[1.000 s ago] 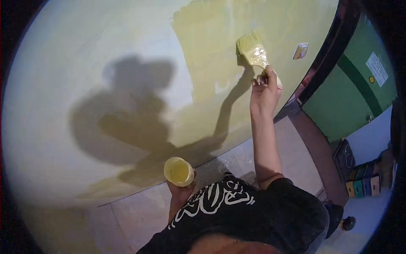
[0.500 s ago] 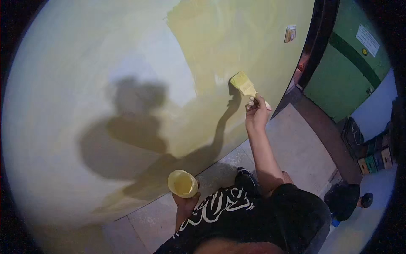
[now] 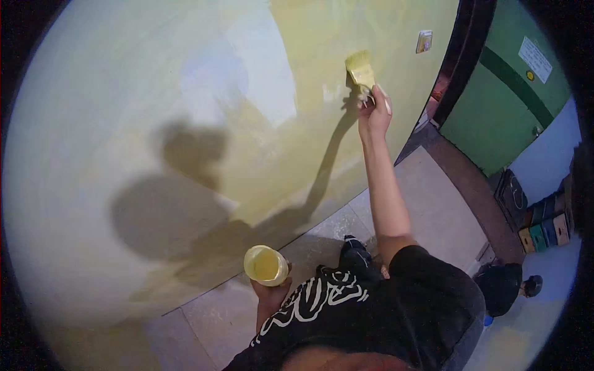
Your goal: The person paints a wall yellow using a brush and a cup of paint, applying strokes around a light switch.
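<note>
With fingers wrapped round its handle, my right hand (image 3: 375, 111) holds a wide paintbrush (image 3: 361, 69) up against the wall (image 3: 328, 37). The bristles are coated in yellow paint and appear to touch the surface. Yellow paint covers much of the wall, and a pale unpainted patch (image 3: 269, 68) lies left of the brush. Low in front of my body, my left hand (image 3: 272, 295) grips a pale yellow paint cup (image 3: 266, 266) with yellow paint inside. The cup is tilted so that its opening shows; some of the fingers behind it are hidden.
A wall switch plate (image 3: 424, 41) sits right of the brush. Beyond the wall's end stands a green door (image 3: 489, 111) with a paper notice. Another person (image 3: 501, 287) is at the lower right, near several boxes (image 3: 544, 232). Tiled floor (image 3: 427, 191) runs along the wall.
My right hand has moved the brush upward along the wall, and my arm is stretched further out. The cup in my left hand has stayed nearly in place.
</note>
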Available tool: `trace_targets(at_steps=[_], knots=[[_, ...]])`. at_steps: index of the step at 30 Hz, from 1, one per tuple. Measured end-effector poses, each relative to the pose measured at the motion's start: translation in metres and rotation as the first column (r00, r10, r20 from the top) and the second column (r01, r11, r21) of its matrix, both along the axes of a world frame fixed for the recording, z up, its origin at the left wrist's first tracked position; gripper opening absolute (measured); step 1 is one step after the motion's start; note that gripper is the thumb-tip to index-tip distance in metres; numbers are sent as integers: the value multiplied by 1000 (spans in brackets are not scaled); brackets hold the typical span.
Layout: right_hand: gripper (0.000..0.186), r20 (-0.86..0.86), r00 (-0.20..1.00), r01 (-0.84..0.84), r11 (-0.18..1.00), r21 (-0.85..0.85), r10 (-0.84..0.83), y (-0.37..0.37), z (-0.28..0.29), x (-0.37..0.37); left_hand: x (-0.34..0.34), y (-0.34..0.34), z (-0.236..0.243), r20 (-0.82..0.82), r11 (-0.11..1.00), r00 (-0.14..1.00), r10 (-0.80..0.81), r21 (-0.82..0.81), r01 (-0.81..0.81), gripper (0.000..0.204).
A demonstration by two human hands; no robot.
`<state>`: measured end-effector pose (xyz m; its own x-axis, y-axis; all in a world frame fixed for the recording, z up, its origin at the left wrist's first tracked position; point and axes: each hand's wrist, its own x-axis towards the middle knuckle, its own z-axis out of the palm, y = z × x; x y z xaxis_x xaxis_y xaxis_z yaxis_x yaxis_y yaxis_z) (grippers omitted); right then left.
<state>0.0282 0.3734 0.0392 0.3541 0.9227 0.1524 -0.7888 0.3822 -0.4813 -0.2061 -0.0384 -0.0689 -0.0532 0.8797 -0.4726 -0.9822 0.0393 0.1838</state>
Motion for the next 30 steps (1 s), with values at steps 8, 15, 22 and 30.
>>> trace_targets(at_steps=[8, 15, 22, 30], knots=[[17, 12, 999, -27, 984, -178, 29, -14, -4, 14, 0, 0, 33, 168, 975, 979, -116, 209, 80, 62], [6, 53, 998, 31, 999, 12, -31, -9, 87, 31, 6, 26, 66, 189, 979, 975, -119, 185, 84, 61], [15, 52, 999, -7, 987, 158, -1, 31, 125, -1, 18, 34, 72, -639, 966, 733, -232, -60, 253, 59], [19, -41, 984, -173, 984, -46, 171, 11, 23, -26, 24, 33, 85, -651, 983, 737, -183, -145, 116, 47]])
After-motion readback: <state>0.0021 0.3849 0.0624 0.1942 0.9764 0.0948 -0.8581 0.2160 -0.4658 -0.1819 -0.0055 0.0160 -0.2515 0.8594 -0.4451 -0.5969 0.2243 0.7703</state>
